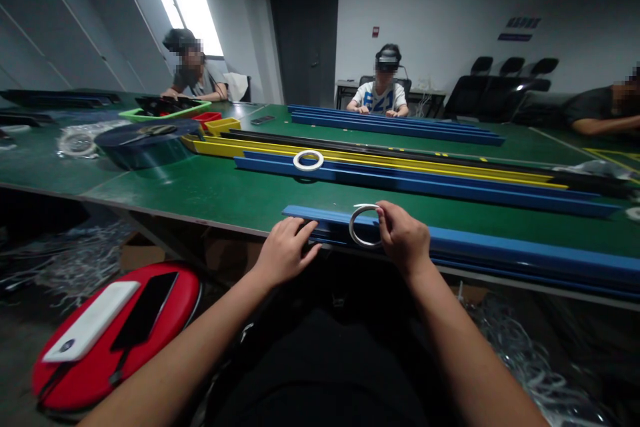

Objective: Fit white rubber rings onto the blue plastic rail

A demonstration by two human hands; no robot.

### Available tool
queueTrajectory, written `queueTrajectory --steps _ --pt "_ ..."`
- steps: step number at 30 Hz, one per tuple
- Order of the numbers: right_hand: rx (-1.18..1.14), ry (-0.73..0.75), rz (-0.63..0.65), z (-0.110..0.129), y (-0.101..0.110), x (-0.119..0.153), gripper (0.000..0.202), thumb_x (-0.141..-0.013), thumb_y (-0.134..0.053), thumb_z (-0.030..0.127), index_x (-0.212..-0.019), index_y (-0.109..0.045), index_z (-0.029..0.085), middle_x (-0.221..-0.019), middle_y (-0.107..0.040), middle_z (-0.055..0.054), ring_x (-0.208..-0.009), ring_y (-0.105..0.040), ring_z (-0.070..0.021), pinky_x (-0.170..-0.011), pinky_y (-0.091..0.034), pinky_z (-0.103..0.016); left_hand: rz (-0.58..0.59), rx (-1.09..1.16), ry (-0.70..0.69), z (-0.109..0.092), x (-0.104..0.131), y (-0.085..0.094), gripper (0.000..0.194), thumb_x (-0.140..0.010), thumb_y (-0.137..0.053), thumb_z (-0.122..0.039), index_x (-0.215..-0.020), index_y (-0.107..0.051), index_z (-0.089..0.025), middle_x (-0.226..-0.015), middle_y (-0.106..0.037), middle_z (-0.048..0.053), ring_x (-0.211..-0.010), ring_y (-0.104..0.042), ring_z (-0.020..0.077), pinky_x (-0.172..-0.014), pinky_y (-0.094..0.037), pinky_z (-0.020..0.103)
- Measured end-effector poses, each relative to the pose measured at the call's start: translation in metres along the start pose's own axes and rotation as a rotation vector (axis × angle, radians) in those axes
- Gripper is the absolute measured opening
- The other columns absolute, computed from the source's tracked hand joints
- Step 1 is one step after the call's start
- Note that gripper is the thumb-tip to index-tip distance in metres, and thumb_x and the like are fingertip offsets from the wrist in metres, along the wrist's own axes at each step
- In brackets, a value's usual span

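A long blue channel-shaped strip (500,248) lies along the near edge of the green table. My left hand (289,247) rests at its left end, thumb spread away from the fingers, touching the strip without wrapping round it. In my right hand (404,233), thumb and fingers pinch a narrow roll of white tape (351,229), held upright just above the strip. A short loose end of the tape sticks out at the top of the roll. Another white tape roll (297,160) sits farther back, on more blue strips (425,192).
Yellow strips (350,159) and black ones lie beyond. A large dark blue coil (145,153) and a green tray (173,111) stand at the left. On a red stool (170,320) are a white power bank and a black phone. Several people sit around the table.
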State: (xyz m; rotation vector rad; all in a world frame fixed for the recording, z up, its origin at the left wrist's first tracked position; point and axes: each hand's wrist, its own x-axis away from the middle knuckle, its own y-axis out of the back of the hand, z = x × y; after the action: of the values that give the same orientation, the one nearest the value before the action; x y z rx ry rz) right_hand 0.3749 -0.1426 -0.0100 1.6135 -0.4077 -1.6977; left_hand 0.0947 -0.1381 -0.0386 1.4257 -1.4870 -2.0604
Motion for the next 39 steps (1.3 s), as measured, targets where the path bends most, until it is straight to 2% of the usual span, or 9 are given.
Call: queueTrajectory --steps 5,10,18,26,31,33,35,37,39 --pt "0.01 0.001 -0.002 0.0 0.0 -0.002 0.033 -0.099 -0.041 0.037 -0.116 -0.066 0.024 -0.108 -0.073 -0.005 -0.09 -0.067 -0.0169 -0.07 -0.04 -0.025 0.138 0.02 -0.096 -0.022 -0.014 -0.004 0.034 -0.094 -0.048 -0.045 -0.11 -0.063 -0.018 -0.101 -0.064 0.011 -0.092 -0.057 0.0239 -0.078 -0.045 0.038" --pt "0.003 -0.002 -0.004 0.001 0.0 -0.003 0.034 -0.099 -0.04 0.038 -0.116 -0.065 0.024 -0.108 -0.073 -0.004 -0.089 -0.067 -0.0164 -0.07 -0.04 -0.025 0.182 0.004 -0.062 -0.029 -0.021 0.0 0.032 -0.094 -0.048 -0.046 -0.094 -0.065 -0.019 -0.091 -0.064 0.008 -0.089 -0.056 0.0234 -0.077 -0.044 0.038" --pt "0.035 -0.094 0.067 0.006 0.005 -0.013 0.034 -0.1 -0.037 0.041 -0.11 -0.066 0.027 -0.102 -0.073 -0.002 -0.08 -0.065 -0.0158 -0.062 -0.033 -0.026 0.087 0.119 -0.123 -0.033 -0.025 0.009 0.032 -0.095 -0.049 -0.031 -0.124 -0.058 -0.019 -0.122 -0.062 0.011 -0.11 -0.055 0.0248 -0.093 -0.044 0.041" --pt "0.03 -0.128 0.129 0.006 0.009 -0.019 0.036 -0.1 -0.034 0.042 -0.108 -0.066 0.027 -0.1 -0.073 -0.002 -0.077 -0.063 -0.0166 -0.06 -0.031 -0.028 0.22 0.133 -0.124 -0.042 -0.038 0.003 0.037 -0.093 -0.051 -0.04 -0.124 -0.058 -0.021 -0.101 -0.068 0.009 -0.095 -0.061 0.0244 -0.085 -0.048 0.041" --pt "0.026 -0.158 0.179 -0.001 0.002 -0.03 0.037 -0.1 -0.034 0.044 -0.11 -0.066 0.029 -0.097 -0.073 -0.003 -0.074 -0.063 -0.0174 -0.059 -0.031 -0.028 0.029 0.21 -0.22 -0.022 -0.031 0.002 0.034 -0.093 -0.049 -0.025 -0.126 -0.058 -0.024 -0.114 -0.068 0.009 -0.109 -0.06 0.0228 -0.096 -0.048 0.042" --pt "0.015 -0.179 0.226 -0.007 -0.004 -0.037 0.038 -0.1 -0.034 0.046 -0.111 -0.066 0.029 -0.094 -0.073 -0.003 -0.074 -0.063 -0.0182 -0.06 -0.031 -0.028 -0.069 0.161 -0.156 -0.015 -0.033 0.002 0.042 -0.091 -0.055 -0.033 -0.132 -0.053 -0.026 -0.131 -0.061 0.009 -0.124 -0.052 0.0264 -0.106 -0.042 0.047" --pt "-0.011 -0.188 0.308 -0.013 -0.01 -0.045 0.038 -0.099 -0.034 0.047 -0.11 -0.066 0.029 -0.092 -0.073 -0.004 -0.074 -0.063 -0.0188 -0.06 -0.032 -0.028 -0.072 0.096 -0.07 -0.009 -0.041 0.002 0.072 -0.082 -0.066 -0.049 -0.145 -0.04 -0.025 -0.145 -0.048 0.012 -0.137 -0.037 0.0326 -0.112 -0.032 0.054" --pt "-0.047 -0.182 0.401 -0.018 -0.017 -0.051 0.037 -0.098 -0.036 0.047 -0.108 -0.066 0.028 -0.089 -0.073 -0.005 -0.074 -0.063 -0.0187 -0.06 -0.032 -0.027 0.01 0.064 -0.031 -0.006 -0.053 0.0 0.101 -0.071 -0.07 -0.063 -0.152 -0.026 -0.022 -0.15 -0.041 0.016 -0.142 -0.028 0.0362 -0.115 -0.024 0.058" --pt "-0.08 -0.173 0.47 -0.022 -0.022 -0.055 0.036 -0.098 -0.037 0.047 -0.105 -0.066 0.027 -0.086 -0.073 -0.005 -0.073 -0.062 -0.0182 -0.06 -0.033 -0.027 0.115 0.052 -0.02 -0.004 -0.063 -0.005 0.105 -0.069 -0.068 -0.07 -0.152 -0.026 -0.02 -0.145 -0.047 0.016 -0.137 -0.036 0.0356 -0.114 -0.023 0.057"
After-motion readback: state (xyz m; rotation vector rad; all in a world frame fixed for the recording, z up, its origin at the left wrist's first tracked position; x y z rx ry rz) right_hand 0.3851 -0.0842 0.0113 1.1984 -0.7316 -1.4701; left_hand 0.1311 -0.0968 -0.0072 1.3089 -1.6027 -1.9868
